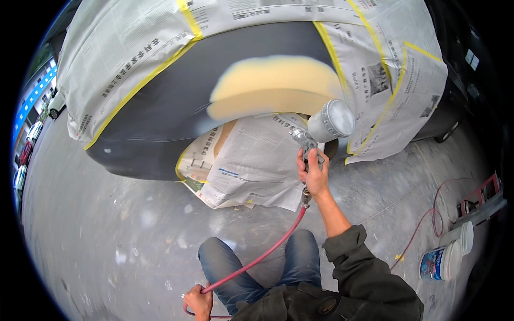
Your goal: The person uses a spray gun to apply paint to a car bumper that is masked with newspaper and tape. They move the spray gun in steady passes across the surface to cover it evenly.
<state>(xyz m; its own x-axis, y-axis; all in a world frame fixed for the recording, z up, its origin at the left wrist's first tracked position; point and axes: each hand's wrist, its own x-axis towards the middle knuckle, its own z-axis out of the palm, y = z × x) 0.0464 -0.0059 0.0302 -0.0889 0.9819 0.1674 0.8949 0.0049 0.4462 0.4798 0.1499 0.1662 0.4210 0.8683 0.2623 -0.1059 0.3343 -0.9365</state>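
Note:
My right hand (315,172) is wrapped round the handle of a metal spray gun (305,140), whose white paint cup (333,120) sits on top. A red air hose (262,259) runs from the gun's base down to my left hand (199,300), which is closed on it beside my knee. Ahead is a dark grey car panel (160,91) with a cream-yellow patch (276,80) above the wheel arch. The gun is in front of the lower right of that patch. Whether its trigger is pulled, I cannot tell.
Newspaper sheets (251,155) cover the wheel, and more masking paper (123,59) edged with yellow tape (142,88) surrounds the panel. On the grey floor (107,224) at right stand white buckets (452,259), near a thin red hose (415,235) and a red rack (479,195). Parked cars show far left.

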